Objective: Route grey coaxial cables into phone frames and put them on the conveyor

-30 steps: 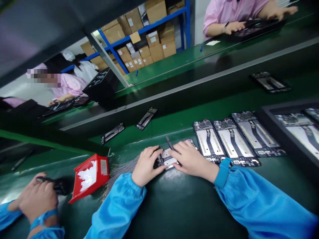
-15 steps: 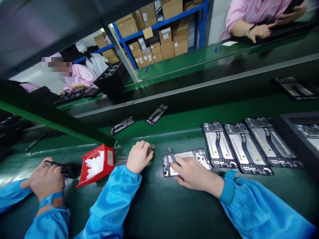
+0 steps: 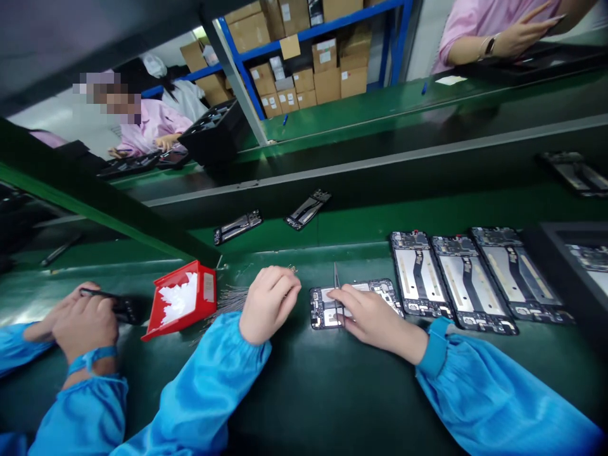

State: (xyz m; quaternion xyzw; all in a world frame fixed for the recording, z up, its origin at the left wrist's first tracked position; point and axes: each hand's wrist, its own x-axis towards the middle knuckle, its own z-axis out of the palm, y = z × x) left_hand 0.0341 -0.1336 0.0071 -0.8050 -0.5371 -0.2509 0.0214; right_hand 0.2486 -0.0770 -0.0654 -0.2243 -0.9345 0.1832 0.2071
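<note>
3 phone frames (image 3: 456, 282) lie right of the open phone (image 3: 354, 303) — tray (image 3: 180, 301) left.

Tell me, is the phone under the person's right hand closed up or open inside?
Open inside. The phone lies flat on the green table with no back cover, so its circuit parts and metal plate show. The right hand holds tweezers over it.

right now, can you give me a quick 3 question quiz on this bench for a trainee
1. True or false: the right hand holds thin metal tweezers over the open black phone frame.
2. Which is nearest the left hand? A) red plastic tray B) pile of thin grey strips C) blue shelf rack
3. How many open phone frames lie in the row right of the one being worked on, outside the black tray?

Key: 1 true; 2 B; 3 three
</note>
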